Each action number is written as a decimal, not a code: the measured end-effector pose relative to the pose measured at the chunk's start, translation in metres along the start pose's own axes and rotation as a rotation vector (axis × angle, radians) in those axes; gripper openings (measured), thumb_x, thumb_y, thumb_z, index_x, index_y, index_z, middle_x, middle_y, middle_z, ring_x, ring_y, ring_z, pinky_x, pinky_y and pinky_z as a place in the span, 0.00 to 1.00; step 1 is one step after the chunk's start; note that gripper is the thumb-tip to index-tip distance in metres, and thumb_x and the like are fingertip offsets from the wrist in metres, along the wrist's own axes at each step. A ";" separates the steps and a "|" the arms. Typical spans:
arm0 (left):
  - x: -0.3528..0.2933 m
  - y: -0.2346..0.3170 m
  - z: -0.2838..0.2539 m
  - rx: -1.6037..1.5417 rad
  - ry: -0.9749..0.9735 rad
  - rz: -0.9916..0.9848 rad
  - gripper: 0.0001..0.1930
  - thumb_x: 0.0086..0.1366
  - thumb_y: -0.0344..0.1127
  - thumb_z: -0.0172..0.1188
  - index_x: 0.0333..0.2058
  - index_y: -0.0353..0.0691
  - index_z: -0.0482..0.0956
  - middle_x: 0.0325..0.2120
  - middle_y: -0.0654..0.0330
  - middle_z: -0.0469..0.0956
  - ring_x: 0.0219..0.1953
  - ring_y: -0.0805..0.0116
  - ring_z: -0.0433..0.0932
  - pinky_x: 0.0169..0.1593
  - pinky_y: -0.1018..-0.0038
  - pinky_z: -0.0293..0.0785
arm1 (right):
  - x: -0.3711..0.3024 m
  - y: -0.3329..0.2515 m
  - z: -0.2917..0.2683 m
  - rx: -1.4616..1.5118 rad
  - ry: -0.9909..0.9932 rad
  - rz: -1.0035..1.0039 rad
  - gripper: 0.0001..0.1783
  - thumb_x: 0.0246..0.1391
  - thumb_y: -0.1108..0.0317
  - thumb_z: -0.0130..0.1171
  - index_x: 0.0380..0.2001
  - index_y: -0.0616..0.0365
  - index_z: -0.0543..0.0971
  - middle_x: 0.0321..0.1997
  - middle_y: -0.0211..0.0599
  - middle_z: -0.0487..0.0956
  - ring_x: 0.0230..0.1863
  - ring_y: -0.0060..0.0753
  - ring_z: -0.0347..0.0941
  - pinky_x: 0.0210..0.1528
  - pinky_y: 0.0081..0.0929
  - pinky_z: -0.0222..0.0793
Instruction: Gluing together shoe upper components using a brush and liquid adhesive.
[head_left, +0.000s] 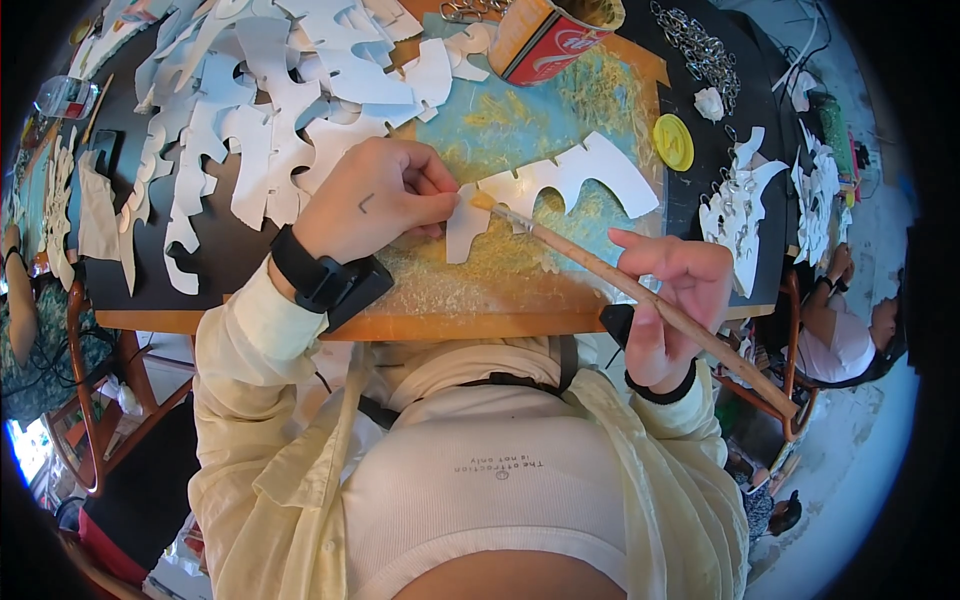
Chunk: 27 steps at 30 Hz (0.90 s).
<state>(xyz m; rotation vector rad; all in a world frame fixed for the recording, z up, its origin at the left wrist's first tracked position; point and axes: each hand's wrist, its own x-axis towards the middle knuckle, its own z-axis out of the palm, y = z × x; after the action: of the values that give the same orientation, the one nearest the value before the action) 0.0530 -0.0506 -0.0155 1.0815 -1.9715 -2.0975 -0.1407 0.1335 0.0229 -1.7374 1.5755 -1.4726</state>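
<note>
A white cut-out strip (610, 172) with rounded notches along its near edge lies on a teal mat (470, 130) smeared with dried yellow glue. My left hand (375, 200) is closed, its thumb and fingers pinching the strip's left end. Between the thumb and fingers of my right hand (685, 295) is a brush (640, 290) with a long wooden handle, slanting down to the right. Its yellow-coated bristles touch the strip near my left fingertips. What lies under my left palm is hidden.
Many white cut-out pieces (265, 130) overlap at the left. A red and yellow can (550, 45) stands at the back, with a yellow lid (673, 142) to its right. Metal rings (700, 55) and more white pieces (742, 215) lie at the right. Other people sit at both sides.
</note>
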 end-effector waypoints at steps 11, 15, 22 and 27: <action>0.000 -0.001 0.000 -0.021 -0.012 0.028 0.05 0.57 0.27 0.59 0.29 0.30 0.76 0.21 0.61 0.77 0.22 0.78 0.76 0.28 0.84 0.73 | -0.009 -0.003 0.008 -0.269 0.100 -0.077 0.12 0.51 0.67 0.54 0.33 0.65 0.70 0.27 0.44 0.75 0.27 0.37 0.74 0.37 0.38 0.78; 0.000 -0.001 0.000 -0.036 -0.005 0.021 0.04 0.57 0.27 0.59 0.28 0.30 0.76 0.20 0.62 0.77 0.22 0.78 0.76 0.28 0.83 0.72 | -0.001 -0.005 0.004 -0.253 0.181 -0.219 0.13 0.51 0.66 0.54 0.33 0.65 0.68 0.27 0.45 0.75 0.26 0.37 0.73 0.38 0.41 0.76; 0.000 -0.001 -0.001 -0.062 -0.014 0.006 0.04 0.57 0.26 0.58 0.28 0.29 0.75 0.22 0.60 0.77 0.22 0.76 0.77 0.29 0.83 0.75 | -0.014 -0.005 -0.002 -0.086 0.066 -0.152 0.18 0.43 0.66 0.56 0.36 0.64 0.64 0.25 0.45 0.74 0.23 0.34 0.69 0.44 0.50 0.73; 0.000 -0.001 -0.001 -0.065 -0.022 0.022 0.04 0.57 0.25 0.58 0.29 0.29 0.75 0.22 0.60 0.77 0.23 0.76 0.78 0.29 0.83 0.75 | -0.013 -0.005 -0.001 -0.133 -0.019 -0.138 0.18 0.40 0.67 0.57 0.34 0.63 0.65 0.25 0.43 0.74 0.22 0.39 0.71 0.44 0.50 0.74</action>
<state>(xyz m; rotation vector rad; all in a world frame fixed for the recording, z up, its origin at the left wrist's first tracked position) 0.0539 -0.0516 -0.0159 1.0251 -1.9009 -2.1553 -0.1373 0.1468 0.0216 -1.9640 1.6049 -1.4372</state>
